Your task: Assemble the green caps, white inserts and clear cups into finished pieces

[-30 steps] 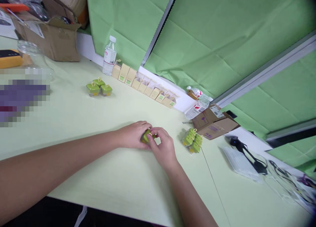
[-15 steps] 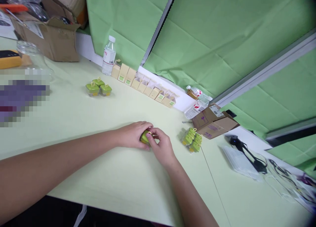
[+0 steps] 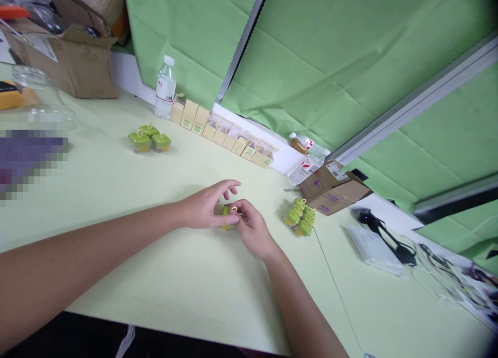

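A small clear container with a green lid and a pale loop on top (image 3: pixel 226 211) is between my hands, low over the table. My right hand (image 3: pixel 251 225) pinches it from the right, by the loop side. My left hand (image 3: pixel 206 205) is beside it on the left, fingers spread and thumb stretched across its front; whether the thumb touches it I cannot tell. The thumb and palm hide part of the container. Several matching green-lidded containers (image 3: pixel 299 218) stand grouped to the right, and three more (image 3: pixel 150 138) are at the far left.
A row of small beige boxes (image 3: pixel 221 132) lines the back edge by an upright water bottle (image 3: pixel 165 88). Farther right are lying bottles (image 3: pixel 309 163), a cardboard box (image 3: pixel 332 189) and cables (image 3: pixel 447 275). A glass jar (image 3: pixel 42 96) and an open carton (image 3: pixel 83 67) stand left.
My left hand has loosened from around the green-lidded container, its fingers lifting and spreading. My right hand keeps its pinch. The whole view has shifted slightly.
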### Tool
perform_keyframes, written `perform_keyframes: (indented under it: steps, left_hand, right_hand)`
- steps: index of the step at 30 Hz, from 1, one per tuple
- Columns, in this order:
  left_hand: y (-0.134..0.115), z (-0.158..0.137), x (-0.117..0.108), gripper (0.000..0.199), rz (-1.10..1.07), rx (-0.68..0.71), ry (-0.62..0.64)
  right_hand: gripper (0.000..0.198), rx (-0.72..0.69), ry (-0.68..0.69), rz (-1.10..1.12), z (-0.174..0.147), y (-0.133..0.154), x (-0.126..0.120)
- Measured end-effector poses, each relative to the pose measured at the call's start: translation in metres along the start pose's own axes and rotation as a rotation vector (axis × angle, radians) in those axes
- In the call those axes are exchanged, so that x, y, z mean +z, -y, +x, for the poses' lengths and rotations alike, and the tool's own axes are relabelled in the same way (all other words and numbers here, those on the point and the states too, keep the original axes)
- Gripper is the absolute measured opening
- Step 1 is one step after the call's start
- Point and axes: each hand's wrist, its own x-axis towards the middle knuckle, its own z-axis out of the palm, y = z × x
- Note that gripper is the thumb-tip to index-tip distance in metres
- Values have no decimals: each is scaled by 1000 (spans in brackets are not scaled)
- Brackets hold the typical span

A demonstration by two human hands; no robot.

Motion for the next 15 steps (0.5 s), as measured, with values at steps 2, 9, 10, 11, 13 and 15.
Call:
perform_keyframes:
  steps: [2,9,10,11,13,15]
  left_hand:
    - [1,1,0,67,3,-1,-53]
    - [4,6,-1,32,46,26,-138]
    - [4,7,-2,26,56,46,-154]
    - [4,7,-2,23,68,66,-169]
    - [5,8,-3,22,90,100,-192]
    - [6,9,-4,23,98,116,-197]
  right_hand:
    - [16,9,-3,4,1,-2,-4]
    - [14,20,-80,-295,-3,8,-40]
    - [13,7,-114,-367,-5,9,-48]
    - [11,-1,-148,-436,-6,10,-56]
    - [9,26,-167,-602,-10,9,-73]
    - [11,104,-149,-781,-14,8,-89]
